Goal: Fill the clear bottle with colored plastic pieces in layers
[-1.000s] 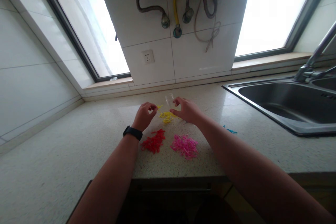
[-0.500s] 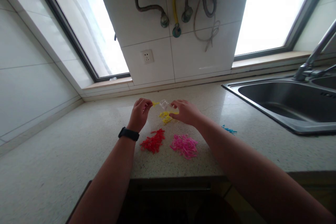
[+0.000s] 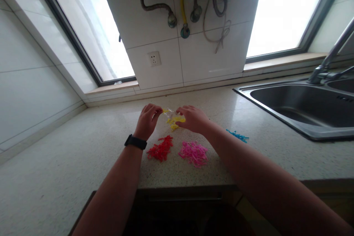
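Note:
My left hand (image 3: 148,118) is closed in a pinch on thin yellow strips (image 3: 165,110), at the mouth of a small clear container (image 3: 170,113). Curled around the other end of that see-through container is my right hand (image 3: 193,119), thumb and fingers on either side of it. The container is tipped on its side, and its exact shape is hard to make out. Just below lies a loose pile of yellow strips (image 3: 174,127) on the counter. Nearer to me are a red pile (image 3: 160,149) and a pink pile (image 3: 194,153) of similar small strips.
A few blue strips (image 3: 238,136) lie beyond my right forearm. On the right, a steel sink (image 3: 276,118) with a faucet (image 3: 322,70) is set into the speckled counter (image 3: 91,147). The tiled wall has a socket (image 3: 154,59) and hoses above.
The clear container has moved slightly left and down, closing on the yellow strips in my left hand. My right hand has shifted a little left with it. More of the blue strips shows.

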The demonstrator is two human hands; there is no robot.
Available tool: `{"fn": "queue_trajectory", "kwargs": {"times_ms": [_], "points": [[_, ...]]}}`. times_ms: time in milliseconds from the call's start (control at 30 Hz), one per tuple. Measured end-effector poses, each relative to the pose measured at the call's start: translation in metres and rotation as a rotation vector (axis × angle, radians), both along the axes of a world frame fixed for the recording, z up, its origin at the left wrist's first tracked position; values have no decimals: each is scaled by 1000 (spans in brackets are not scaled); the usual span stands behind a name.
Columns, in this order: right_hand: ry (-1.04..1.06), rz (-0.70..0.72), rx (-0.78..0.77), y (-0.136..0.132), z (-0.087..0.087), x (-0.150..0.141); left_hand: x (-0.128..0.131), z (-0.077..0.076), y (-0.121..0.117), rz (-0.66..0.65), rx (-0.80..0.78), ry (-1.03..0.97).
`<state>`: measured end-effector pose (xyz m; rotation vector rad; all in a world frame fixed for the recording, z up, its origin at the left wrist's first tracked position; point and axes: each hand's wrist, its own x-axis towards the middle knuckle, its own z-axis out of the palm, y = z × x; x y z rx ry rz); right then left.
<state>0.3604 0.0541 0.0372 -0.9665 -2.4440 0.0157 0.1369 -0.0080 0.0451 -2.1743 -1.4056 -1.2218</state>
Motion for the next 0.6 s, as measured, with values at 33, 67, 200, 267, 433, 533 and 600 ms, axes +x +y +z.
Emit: {"fn": "queue_trajectory", "kwargs": {"times_ms": [33, 67, 200, 267, 433, 533, 600], "points": [[-1, 1, 1, 0, 0, 0, 0, 0, 0, -1, 4, -4], [-2, 0, 2, -1, 1, 0, 1, 0, -1, -2, 8, -10], [-9, 4, 9, -1, 1, -1, 2, 1, -2, -4, 22, -41], [-5, 5, 14, -1, 1, -1, 3, 1, -2, -8, 22, -46], [1, 14, 6, -2, 1, -1, 4, -1, -1, -26, -14, -39], [-1, 17, 5, -3, 1, -1, 5, -2, 0, -29, -37, -43], [2, 19, 9, -3, 1, -1, 4, -2, 0, -32, -37, -53]]}}
